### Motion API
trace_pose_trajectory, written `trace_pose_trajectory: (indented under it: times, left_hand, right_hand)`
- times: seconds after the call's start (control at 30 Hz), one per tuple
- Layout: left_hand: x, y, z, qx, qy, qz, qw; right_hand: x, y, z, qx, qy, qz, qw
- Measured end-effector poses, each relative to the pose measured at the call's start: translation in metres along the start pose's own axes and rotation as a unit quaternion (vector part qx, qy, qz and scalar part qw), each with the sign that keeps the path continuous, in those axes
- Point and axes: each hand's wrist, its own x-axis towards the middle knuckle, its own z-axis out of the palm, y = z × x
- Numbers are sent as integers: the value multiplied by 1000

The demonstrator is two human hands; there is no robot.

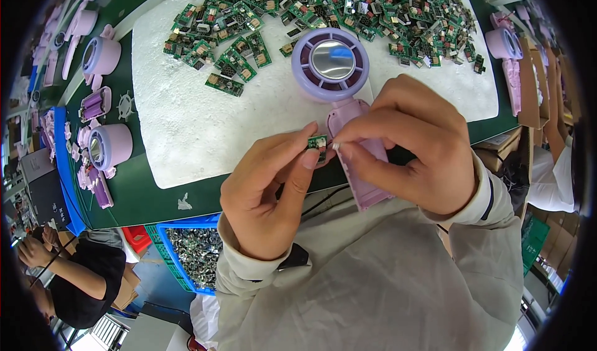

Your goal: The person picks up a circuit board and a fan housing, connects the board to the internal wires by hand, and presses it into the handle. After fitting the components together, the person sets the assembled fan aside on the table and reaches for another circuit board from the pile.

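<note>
Between the thumb and forefinger of my left hand [270, 186] is a small green circuit board [318, 143]. Close beside it, my right hand [416, 145] pinches a tiny white connector [336, 145], its thin leads partly hidden by the fingers. Whether the connector touches the board I cannot tell. Under my hands lies a handheld fan with a round lilac head [331, 63], a mirror-like disc at its centre, and an opened pink handle [367, 186] pointing toward me. My right hand covers part of that handle.
A white foam sheet [180, 127] carries a heap of circuit boards [323, 5] at the back. More lilac fan heads [111, 145] stand at the left, others at the far right. A blue bin [186, 226] of small parts sits below the table edge. A co-worker's arm [74, 273] shows lower left.
</note>
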Motion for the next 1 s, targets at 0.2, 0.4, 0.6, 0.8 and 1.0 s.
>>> trace_pose_trajectory:
  times: [0.2, 0.4, 0.6, 0.8, 1.0]
  left_hand:
    - [0, -2, 4, 148, 13, 81, 986]
    - [-4, 0, 8, 232, 30, 126, 964]
    - [-6, 0, 7, 215, 10, 116, 970]
    - [-4, 1, 8, 204, 17, 104, 973]
    - [-4, -1, 4, 237, 10, 145, 960]
  right_hand:
    - [2, 2, 0, -101, 13, -63, 993]
    - [2, 1, -1, -113, 12, -80, 990]
    - [-5, 7, 1, -77, 22, -69, 994]
    - [-3, 11, 0, -86, 25, -105, 990]
    - [2, 8, -12, -202, -32, -218, 954]
